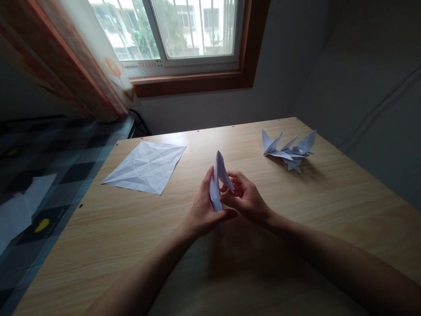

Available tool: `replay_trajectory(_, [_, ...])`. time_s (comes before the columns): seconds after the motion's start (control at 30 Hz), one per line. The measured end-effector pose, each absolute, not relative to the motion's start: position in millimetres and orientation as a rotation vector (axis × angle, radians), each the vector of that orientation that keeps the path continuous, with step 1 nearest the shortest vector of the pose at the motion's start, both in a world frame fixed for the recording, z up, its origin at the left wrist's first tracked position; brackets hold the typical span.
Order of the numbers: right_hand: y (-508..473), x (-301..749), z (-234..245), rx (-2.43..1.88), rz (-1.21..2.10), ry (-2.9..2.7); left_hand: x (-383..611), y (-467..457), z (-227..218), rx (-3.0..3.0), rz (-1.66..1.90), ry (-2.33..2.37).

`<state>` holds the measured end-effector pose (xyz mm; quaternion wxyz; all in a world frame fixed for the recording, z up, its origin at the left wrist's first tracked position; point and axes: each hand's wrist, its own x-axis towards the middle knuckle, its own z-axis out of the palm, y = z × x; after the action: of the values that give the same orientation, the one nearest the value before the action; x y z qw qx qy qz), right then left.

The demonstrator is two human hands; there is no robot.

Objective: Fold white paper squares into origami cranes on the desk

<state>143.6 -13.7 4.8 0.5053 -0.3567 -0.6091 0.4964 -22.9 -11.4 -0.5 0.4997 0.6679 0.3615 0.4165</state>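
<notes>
Above the middle of the wooden table, a folded piece of white paper (215, 188) stands roughly upright between my hands. My left hand (205, 208) is closed around its left side and lower part, thumb reaching across the front. On the other side, my right hand (245, 195) has its fingers and thumb curled at a flap that slants down to the right from the paper's pointed top. The right fingertips are partly behind that flap. Some of the paper's lower end is hidden by the left thumb.
A creased white paper square (144, 166) lies flat at the table's left. Several pointed folded-paper pieces (291, 151) sit together at the back right. The wooden table (329, 210) meets a checked cloth (75, 153) on the left, where white paper sheets (19, 210) lie. A window is behind.
</notes>
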Motion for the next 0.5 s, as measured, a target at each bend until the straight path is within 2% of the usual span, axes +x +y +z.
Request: replay_trajectory(0.5, [-12.1,149.3,12.9,-0.911,0.716,-1.716,-23.1,-10.7,-1.8,1.695,1.116,0.939])
